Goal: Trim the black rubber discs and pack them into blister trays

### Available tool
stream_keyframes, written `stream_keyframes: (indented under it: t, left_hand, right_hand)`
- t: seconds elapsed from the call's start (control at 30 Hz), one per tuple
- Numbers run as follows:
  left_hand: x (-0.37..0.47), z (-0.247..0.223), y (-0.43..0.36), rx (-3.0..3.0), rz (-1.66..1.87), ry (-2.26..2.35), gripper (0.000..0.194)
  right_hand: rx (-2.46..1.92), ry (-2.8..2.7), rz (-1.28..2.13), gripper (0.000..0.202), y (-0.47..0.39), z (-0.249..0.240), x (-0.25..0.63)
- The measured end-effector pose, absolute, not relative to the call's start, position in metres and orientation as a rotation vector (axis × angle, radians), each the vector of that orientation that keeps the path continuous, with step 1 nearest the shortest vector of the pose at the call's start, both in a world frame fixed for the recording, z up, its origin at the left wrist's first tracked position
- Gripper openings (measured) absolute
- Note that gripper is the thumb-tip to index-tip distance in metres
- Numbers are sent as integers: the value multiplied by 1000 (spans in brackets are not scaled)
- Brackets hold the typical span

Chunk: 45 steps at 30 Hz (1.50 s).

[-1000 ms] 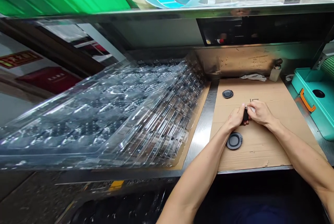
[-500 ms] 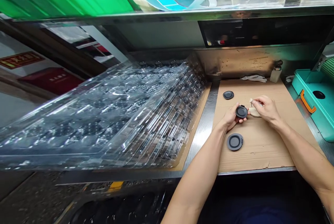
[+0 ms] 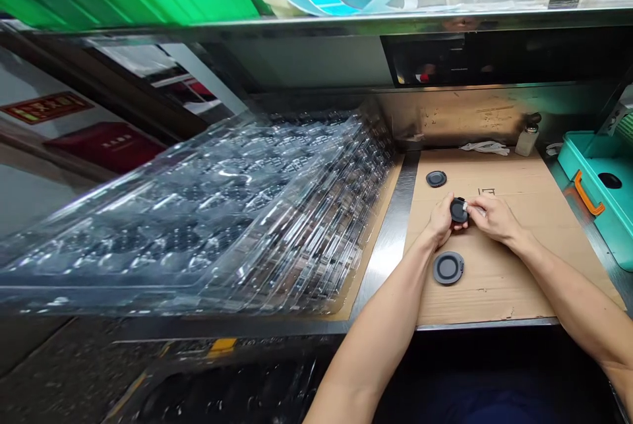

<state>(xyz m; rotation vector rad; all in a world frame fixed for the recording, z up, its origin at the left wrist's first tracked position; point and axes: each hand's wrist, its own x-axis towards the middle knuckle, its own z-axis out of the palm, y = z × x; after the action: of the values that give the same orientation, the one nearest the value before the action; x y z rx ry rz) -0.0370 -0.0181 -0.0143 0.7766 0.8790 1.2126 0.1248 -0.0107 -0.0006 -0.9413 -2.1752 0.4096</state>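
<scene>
My left hand is closed around the edge of a round black plastic cap, with its face turned up. My right hand pinches a small whitish piece, likely cloth, against the cap's face; most of it is hidden by the fingers. Below the hands a dark grey round cap with a small side tab lies flat on the cardboard sheet. Beyond the left hand lies another black round cap.
Stacked clear plastic trays rise on the left. A teal bin with an orange handle stands on the right. A small bottle and white gloves lie along the back. A metal shelf crosses above.
My right hand has moved left, bringing the whitish piece from beside the cap onto its face. The beige piece under that hand no longer shows on the cardboard. The view shifted slightly.
</scene>
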Motion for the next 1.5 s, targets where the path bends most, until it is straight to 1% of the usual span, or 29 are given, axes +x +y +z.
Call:
stream_keyframes:
  t: [0.07, 0.17, 0.23, 0.3, 0.4, 0.47, 0.53, 0.63, 0.7, 0.8, 0.9, 1.07, 1.17, 1.23, 1.33, 1.4, 1.5]
  left_hand:
    - [-35, -14, -18, 750, 1260, 902, 49]
    - [-31, -14, -18, 668, 1374, 929, 46]
    - [-28, -15, -19, 646, 1378, 912, 48]
    - [-23, -17, -20, 666, 1303, 886, 55]
    - [-16, -20, -23, 761, 1172, 838, 64]
    - [-14, -19, -24, 778, 1157, 832, 66]
    - [-16, -18, -24, 716, 1211, 869, 67]
    - [-21, -16, -24, 608, 1287, 907, 67]
    - [-22, -16, -25, 595, 1299, 904, 67]
    - [-20, -16, -24, 603, 1303, 900, 67]
    - [-18, -17, -23, 574, 1340, 905, 65]
    - [-16, -19, -22, 509, 1374, 944, 63]
    - [-17, -18, -23, 510, 1412, 927, 62]
    - [-21, -16, -22, 557, 1368, 890, 64]
    - [-32, -11, -18, 601, 1281, 826, 70]
    - [-40, -8, -14, 559, 1278, 799, 72]
    - [-47, -7, -9, 476, 1297, 757, 72]
  right_hand:
    - [-982, -2135, 390, 15, -14, -1, 121]
    - [-872, -2156, 463, 14, -23, 1, 112]
    - [-828, -2150, 479, 14, -26, 3, 108]
    - [-878, -2111, 392, 17, -25, 4, 107]
    - [-1032, -2038, 153, 22, -21, 5, 109]
    - [-1055, -2019, 102, 22, -21, 5, 110]
    - [-964, -2031, 216, 19, -22, 6, 110]
    - [-777, -2053, 507, 14, -26, 9, 111]
    - [-720, -2063, 639, 13, -26, 12, 113]
    - [-680, -2066, 667, 11, -24, 15, 116]
    - [-648, -2091, 592, 11, -20, 11, 116]
    - [-837, -2075, 317, 13, -18, -1, 110]
    - [-796, -2139, 343, 12, -18, -4, 110]
    - [-848, -2174, 317, 14, -13, -4, 115]
    - [-1114, -2187, 240, 16, -1, 3, 135]
    - [-1362, -2176, 252, 20, 6, 11, 153]
    - [-1714, -2124, 142, 38, 11, 23, 175]
